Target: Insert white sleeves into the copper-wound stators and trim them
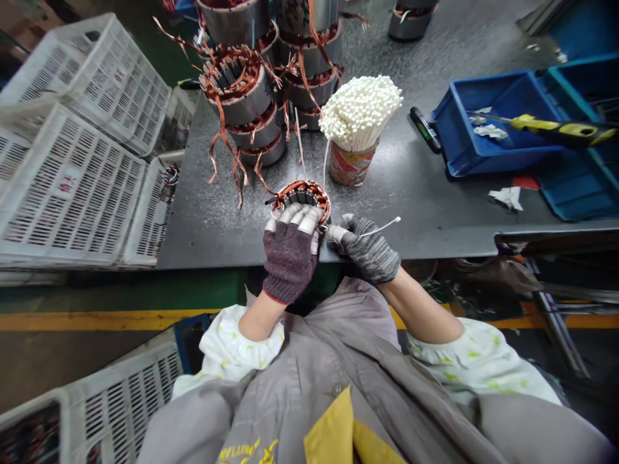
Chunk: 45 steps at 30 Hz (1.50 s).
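A motor stator with copper windings rests near the table's front edge. My left hand, in a dark purple glove with whitish fingertips, is wrapped over its near side. Close to the stator's right side, my right hand, in a grey glove, pinches a white cable tie whose headed end sticks out to the right. Other white ties stand up from the stator's far rim. Behind it, a patterned cup is packed with a bundle of white cable ties.
Stacked stators with loose copper leads stand at the back left. On the right are a blue bin, a yellow-and-black screwdriver and a black marker-like tool. White crates line the left side; another crate sits low left.
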Tool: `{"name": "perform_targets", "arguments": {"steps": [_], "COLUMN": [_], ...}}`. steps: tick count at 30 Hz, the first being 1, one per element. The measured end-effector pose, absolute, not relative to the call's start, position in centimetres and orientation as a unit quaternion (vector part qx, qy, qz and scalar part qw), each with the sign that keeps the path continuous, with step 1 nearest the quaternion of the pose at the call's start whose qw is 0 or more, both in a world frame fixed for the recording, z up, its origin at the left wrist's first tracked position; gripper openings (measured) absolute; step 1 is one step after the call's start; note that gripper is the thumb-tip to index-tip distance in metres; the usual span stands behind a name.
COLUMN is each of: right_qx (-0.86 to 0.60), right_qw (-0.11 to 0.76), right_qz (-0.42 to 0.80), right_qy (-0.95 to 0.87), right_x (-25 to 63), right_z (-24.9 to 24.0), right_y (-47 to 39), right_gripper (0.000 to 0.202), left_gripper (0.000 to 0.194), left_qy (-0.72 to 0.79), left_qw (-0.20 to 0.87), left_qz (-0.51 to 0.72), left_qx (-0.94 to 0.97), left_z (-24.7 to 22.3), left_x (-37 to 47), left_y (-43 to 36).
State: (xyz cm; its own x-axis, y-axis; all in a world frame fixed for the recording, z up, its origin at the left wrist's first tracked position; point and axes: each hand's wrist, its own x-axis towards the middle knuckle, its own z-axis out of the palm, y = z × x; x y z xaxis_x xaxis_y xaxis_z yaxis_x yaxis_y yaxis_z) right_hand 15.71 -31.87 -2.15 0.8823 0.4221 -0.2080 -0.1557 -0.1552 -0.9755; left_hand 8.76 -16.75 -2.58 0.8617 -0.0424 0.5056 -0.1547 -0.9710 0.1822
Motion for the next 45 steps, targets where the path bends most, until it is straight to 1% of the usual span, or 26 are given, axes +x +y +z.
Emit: {"name": "perform_targets", "arguments": {"steps": [2,6,9,13,17,21,25,29,33,36,38,42,43,45], "right_qx": [-0.748,-0.783,-0.791,-0.799,-0.792,-0.786,-0.791,-0.796,-0.797,-0.800,-0.791,-0.730,-0.730,-0.751], "right_qw": [0.627,0.599,0.591,0.580,0.594,0.605,0.600,0.594,0.589,0.586,0.598,0.644,0.642,0.628], "right_qz": [0.200,0.152,0.139,0.139,0.127,0.109,0.092,0.095,0.120,0.116,0.121,0.215,0.221,0.191], "right_qy": [-0.086,-0.079,-0.078,-0.071,-0.071,-0.063,-0.071,-0.065,-0.061,-0.056,-0.054,-0.075,-0.078,-0.072], "right_x": [15.6,15.0,14.8,15.0,15.1,14.7,14.4,14.3,14.6,15.0,15.0,14.5,14.3,14.1], "right_z": [-2.2,-2.1,-1.9,-1.8,-1.9,-2.1,-2.2,-2.0,-2.0,-2.2,-2.2,-2.1,-2.1,-2.3], "right_y": [-31.5,-31.3,-31.2,-30.4,-29.5,-30.3,-31.4,-31.2,-30.3,-29.5,-29.4,-30.7,-31.1,-31.4], "right_gripper": [0.024,0.022,0.023,0.023,0.023,0.028,0.028,0.029,0.035,0.028,0.025,0.030,0.030,0.029], "left_gripper": [0.039,0.030,0.029,0.029,0.029,0.028,0.028,0.028,0.027,0.029,0.030,0.032,0.032,0.031], "left_qy": [-0.033,-0.041,-0.049,-0.049,-0.050,-0.045,-0.041,-0.036,-0.041,-0.048,-0.051,-0.048,-0.044,-0.038], "left_qw": [0.117,0.087,0.073,0.082,0.070,0.063,0.084,0.108,0.079,0.077,0.074,0.068,0.072,0.080], "left_qz": [0.262,0.262,0.264,0.258,0.271,0.293,0.295,0.288,0.301,0.296,0.299,0.299,0.296,0.295], "left_qx": [0.957,0.960,0.961,0.961,0.959,0.953,0.951,0.951,0.949,0.951,0.950,0.951,0.951,0.951], "left_z": [-2.5,-2.6,-2.7,-2.9,-3.2,-3.4,-3.5,-3.6,-3.5,-3.5,-3.5,-3.6,-3.6,-3.7], "left_x": [8.7,9.0,9.1,9.1,9.2,9.3,9.3,9.4,9.5,9.4,9.4,9.4,9.4,9.5], "left_y": [-16.7,-16.4,-16.2,-16.0,-16.0,-16.2,-16.6,-16.7,-16.7,-16.6,-16.5,-16.4,-16.4,-16.5]}}
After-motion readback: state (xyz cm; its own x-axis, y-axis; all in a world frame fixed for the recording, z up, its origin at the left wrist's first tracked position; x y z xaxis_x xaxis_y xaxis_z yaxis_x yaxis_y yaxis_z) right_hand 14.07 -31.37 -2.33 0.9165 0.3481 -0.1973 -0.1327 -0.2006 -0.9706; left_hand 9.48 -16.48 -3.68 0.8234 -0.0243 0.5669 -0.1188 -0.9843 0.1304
